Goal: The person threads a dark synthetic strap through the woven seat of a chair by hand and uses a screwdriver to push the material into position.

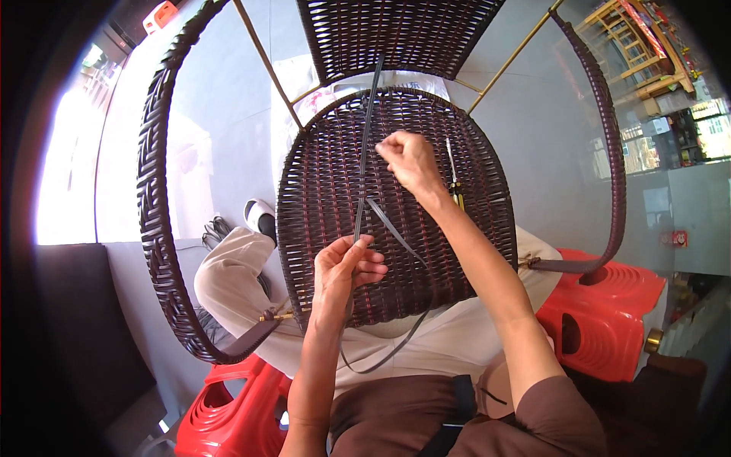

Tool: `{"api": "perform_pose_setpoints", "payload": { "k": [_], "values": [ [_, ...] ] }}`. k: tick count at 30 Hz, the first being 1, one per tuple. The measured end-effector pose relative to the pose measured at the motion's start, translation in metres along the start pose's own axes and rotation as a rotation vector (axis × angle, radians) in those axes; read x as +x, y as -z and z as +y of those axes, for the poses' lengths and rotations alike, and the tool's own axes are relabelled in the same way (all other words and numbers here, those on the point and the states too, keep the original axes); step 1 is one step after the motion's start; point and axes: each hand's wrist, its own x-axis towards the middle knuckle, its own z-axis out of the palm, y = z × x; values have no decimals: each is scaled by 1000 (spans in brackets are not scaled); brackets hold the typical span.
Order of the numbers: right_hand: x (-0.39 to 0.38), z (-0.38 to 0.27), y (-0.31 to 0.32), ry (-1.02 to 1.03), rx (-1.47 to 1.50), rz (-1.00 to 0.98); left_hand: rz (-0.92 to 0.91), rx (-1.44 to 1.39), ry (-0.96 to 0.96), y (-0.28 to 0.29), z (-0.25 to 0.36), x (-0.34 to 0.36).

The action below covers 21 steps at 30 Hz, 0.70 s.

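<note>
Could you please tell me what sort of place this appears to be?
Probably a small indoor workshop or shop: a woven chair has a screwdriver-like tool lying on its seat, and a bundle of dark strands lies on the floor.

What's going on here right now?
A person has a dark woven chair seat in front of them. Their left hand pinches a thin dark strip that runs up across the seat to the backrest. Their right hand is over the seat beside the strip, fingers curled; whether it grips anything is unclear. A yellow-and-black-handled tool lies on the seat, right of that hand.
</note>
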Motion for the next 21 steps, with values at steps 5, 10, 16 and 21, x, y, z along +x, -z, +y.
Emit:
{"api": "perform_pose_setpoints", "payload": {
  "k": [5, 10, 16, 21],
  "values": [
    [7, -8, -23, -62, 99, -163, -11, 16, -7, 7, 10, -30],
    [3, -13, -16, -198, 296, -147, -93, 42, -69, 14, 27, -97],
    [8, -18, -9, -151, 344, -84, -478, -141, -166, 30, 27, -161],
    [45, -36, 1, 34, 287, 193, -337, 7, -219, 29, 26, -167]
  ]
}}
